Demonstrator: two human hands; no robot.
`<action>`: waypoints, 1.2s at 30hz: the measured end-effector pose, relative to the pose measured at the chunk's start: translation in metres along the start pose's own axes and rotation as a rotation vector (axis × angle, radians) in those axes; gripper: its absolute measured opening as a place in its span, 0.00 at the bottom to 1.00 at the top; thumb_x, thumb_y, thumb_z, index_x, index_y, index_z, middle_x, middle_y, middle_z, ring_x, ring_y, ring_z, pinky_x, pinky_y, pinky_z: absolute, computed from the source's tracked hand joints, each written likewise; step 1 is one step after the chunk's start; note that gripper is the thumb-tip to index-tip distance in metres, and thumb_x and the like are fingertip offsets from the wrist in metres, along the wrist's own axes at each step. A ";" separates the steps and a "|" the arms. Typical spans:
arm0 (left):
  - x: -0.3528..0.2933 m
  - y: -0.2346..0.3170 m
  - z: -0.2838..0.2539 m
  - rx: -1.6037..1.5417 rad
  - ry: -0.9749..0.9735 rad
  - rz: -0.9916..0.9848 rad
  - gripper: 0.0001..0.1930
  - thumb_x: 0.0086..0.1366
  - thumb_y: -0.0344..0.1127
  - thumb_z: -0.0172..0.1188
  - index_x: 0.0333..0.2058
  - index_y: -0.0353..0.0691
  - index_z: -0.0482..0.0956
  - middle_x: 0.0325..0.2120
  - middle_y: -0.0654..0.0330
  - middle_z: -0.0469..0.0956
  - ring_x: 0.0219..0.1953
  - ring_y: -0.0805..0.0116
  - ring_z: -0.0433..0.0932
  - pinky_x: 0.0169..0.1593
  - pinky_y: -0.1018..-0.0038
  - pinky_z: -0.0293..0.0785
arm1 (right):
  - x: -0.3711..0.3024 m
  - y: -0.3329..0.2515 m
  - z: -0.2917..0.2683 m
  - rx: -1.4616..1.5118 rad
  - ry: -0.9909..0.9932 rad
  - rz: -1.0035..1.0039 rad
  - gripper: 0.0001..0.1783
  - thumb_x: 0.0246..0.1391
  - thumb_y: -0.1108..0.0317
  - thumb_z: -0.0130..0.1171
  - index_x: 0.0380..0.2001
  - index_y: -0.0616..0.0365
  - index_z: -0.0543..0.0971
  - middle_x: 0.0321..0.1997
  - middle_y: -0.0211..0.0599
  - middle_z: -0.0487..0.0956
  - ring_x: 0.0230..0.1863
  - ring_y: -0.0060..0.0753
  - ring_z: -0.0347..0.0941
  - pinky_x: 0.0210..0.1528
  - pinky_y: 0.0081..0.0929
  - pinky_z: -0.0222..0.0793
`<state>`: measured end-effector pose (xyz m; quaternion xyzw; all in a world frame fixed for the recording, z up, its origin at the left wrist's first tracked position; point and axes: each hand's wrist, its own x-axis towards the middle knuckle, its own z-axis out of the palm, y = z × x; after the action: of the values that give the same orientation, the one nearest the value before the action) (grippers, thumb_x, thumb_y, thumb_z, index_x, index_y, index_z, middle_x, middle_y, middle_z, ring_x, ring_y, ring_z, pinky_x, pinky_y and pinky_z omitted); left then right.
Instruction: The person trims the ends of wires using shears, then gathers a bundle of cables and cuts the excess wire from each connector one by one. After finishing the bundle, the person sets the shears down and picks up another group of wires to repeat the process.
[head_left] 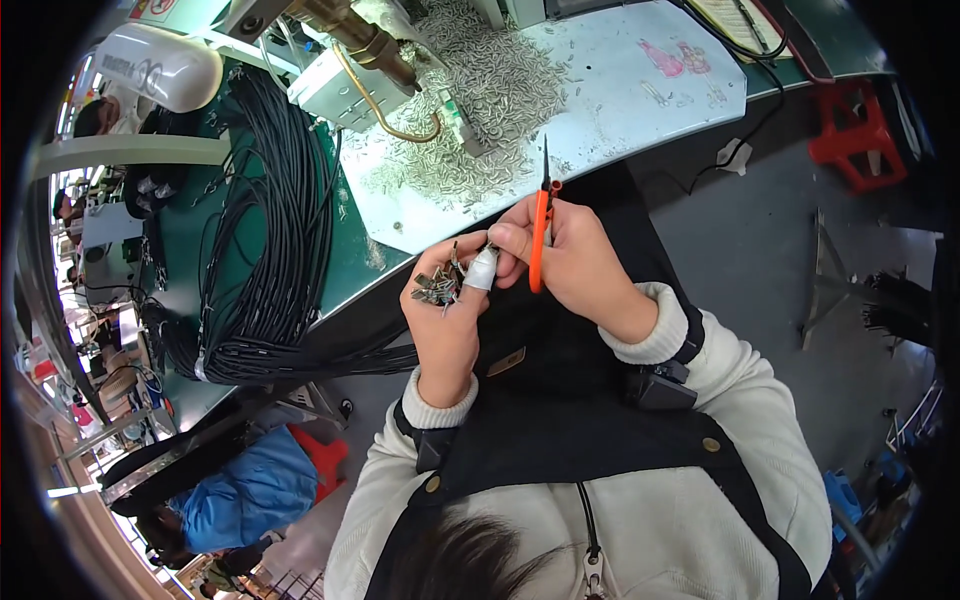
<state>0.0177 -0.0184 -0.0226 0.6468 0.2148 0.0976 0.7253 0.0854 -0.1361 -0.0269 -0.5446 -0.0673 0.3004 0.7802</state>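
My left hand (pixel 440 330) is closed around a cluster of small metal connector pieces (pixel 437 287) that stick out between its fingers. Its thumb is wrapped in a white covering (pixel 481 268). Close against it, my right hand (pixel 585 260) grips slim orange-handled snips (pixel 540 245), their dark pointed tip directed away from me. The right thumb and forefinger also pinch together at the tip of the wrapped thumb; what lies between them is too small to make out. Both hands are above my dark apron (pixel 540 400), just before the table edge.
Countless small metal pieces (pixel 500 90) lie heaped on the white worktop (pixel 620 110) beneath a bench machine (pixel 360 45). A thick bundle of black cables (pixel 270 240) covers the green table at left. Red stools (pixel 858 135) stand at right; a person in blue (pixel 250 490) sits at lower left.
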 end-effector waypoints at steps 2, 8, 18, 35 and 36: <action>0.001 -0.004 -0.001 0.028 -0.002 0.016 0.09 0.51 0.21 0.55 0.33 0.34 0.72 0.25 0.66 0.70 0.24 0.83 0.66 0.24 0.88 0.61 | -0.002 0.004 0.002 -0.085 0.045 -0.086 0.07 0.50 0.71 0.53 0.25 0.65 0.70 0.20 0.32 0.72 0.21 0.19 0.69 0.25 0.15 0.66; 0.005 0.000 0.001 0.036 -0.018 0.082 0.10 0.53 0.23 0.54 0.36 0.34 0.68 0.22 0.66 0.69 0.19 0.85 0.62 0.20 0.89 0.55 | -0.002 0.005 0.003 -0.150 0.049 -0.119 0.06 0.50 0.72 0.53 0.26 0.66 0.70 0.21 0.31 0.72 0.22 0.18 0.69 0.25 0.15 0.65; 0.010 0.013 -0.015 -0.369 -0.226 -0.339 0.08 0.53 0.25 0.54 0.33 0.33 0.68 0.18 0.66 0.66 0.14 0.84 0.56 0.16 0.88 0.48 | -0.002 0.002 -0.001 -0.192 -0.061 -0.323 0.05 0.46 0.74 0.56 0.25 0.65 0.71 0.21 0.31 0.72 0.23 0.16 0.68 0.24 0.15 0.64; -0.003 0.021 -0.005 -0.187 -0.027 -0.047 0.10 0.49 0.23 0.58 0.33 0.35 0.72 0.20 0.67 0.68 0.18 0.84 0.61 0.20 0.88 0.53 | -0.018 -0.007 -0.010 -1.075 -0.050 -0.326 0.18 0.37 0.54 0.59 0.14 0.59 0.72 0.10 0.37 0.70 0.11 0.42 0.68 0.14 0.30 0.62; -0.003 0.022 -0.004 -0.166 -0.013 -0.041 0.10 0.49 0.23 0.58 0.32 0.35 0.72 0.21 0.67 0.68 0.19 0.84 0.61 0.20 0.88 0.53 | -0.018 -0.007 -0.010 -1.100 -0.048 -0.327 0.19 0.37 0.53 0.60 0.14 0.59 0.71 0.09 0.36 0.70 0.11 0.40 0.68 0.14 0.29 0.62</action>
<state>0.0161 -0.0133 -0.0011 0.5807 0.2144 0.0958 0.7795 0.0776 -0.1551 -0.0205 -0.8460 -0.3147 0.1089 0.4164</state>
